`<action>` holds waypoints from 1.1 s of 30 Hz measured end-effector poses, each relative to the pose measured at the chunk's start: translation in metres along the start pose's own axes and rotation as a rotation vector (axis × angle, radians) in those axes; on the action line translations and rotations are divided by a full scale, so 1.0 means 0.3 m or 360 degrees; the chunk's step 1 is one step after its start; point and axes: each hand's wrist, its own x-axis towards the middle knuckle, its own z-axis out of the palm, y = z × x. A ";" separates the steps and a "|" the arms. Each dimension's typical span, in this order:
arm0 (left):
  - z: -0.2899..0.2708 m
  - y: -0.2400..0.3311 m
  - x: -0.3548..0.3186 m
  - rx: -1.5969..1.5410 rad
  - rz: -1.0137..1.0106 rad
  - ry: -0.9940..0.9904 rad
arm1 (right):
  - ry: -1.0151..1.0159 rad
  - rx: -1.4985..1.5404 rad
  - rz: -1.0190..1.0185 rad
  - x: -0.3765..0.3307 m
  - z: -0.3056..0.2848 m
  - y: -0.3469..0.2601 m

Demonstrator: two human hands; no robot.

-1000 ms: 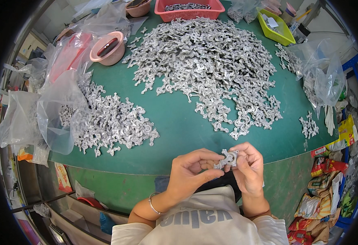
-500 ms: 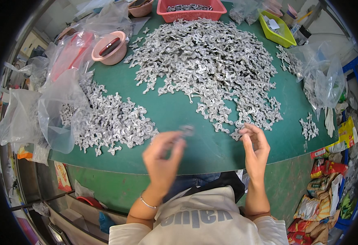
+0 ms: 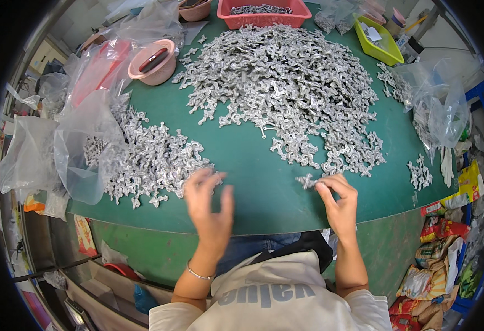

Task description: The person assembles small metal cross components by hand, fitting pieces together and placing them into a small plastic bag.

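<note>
Between the thumb and fingers of my right hand (image 3: 338,203) is a small silver metal casting (image 3: 306,181), its free end pointing left over the table. My left hand (image 3: 207,207) is somewhat blurred, with thumb and fingers apart, at the right edge of a smaller pile of similar castings (image 3: 156,160). Its fingertips hide part of that edge. A much larger heap of castings (image 3: 286,77) spreads over the middle and far part of the green table (image 3: 253,207), its near tip just beyond my right hand.
Clear plastic bags (image 3: 84,149) lie against the left pile. A pink bowl (image 3: 162,71) with a dark red object stands behind it. At the back are a red basket (image 3: 264,21) and a yellow-green tray (image 3: 388,53). A few castings (image 3: 419,172) lie far right.
My left hand has moved left to the smaller pile and let go of the small part it carried. My right hand has drawn back from the heap's tip with a casting.
</note>
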 end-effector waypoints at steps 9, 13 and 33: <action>0.077 0.171 0.004 -0.1290 -0.0261 -0.0709 | -0.0208 0.1105 0.0703 -0.073 -0.006 -0.114; 0.078 0.156 -0.007 -0.1554 -0.0413 -0.0781 | -0.0073 0.0828 0.0473 -0.072 -0.009 -0.139; 0.080 0.157 0.013 -0.2287 -0.1474 -0.1117 | -0.0197 0.1383 0.0371 -0.088 -0.021 -0.128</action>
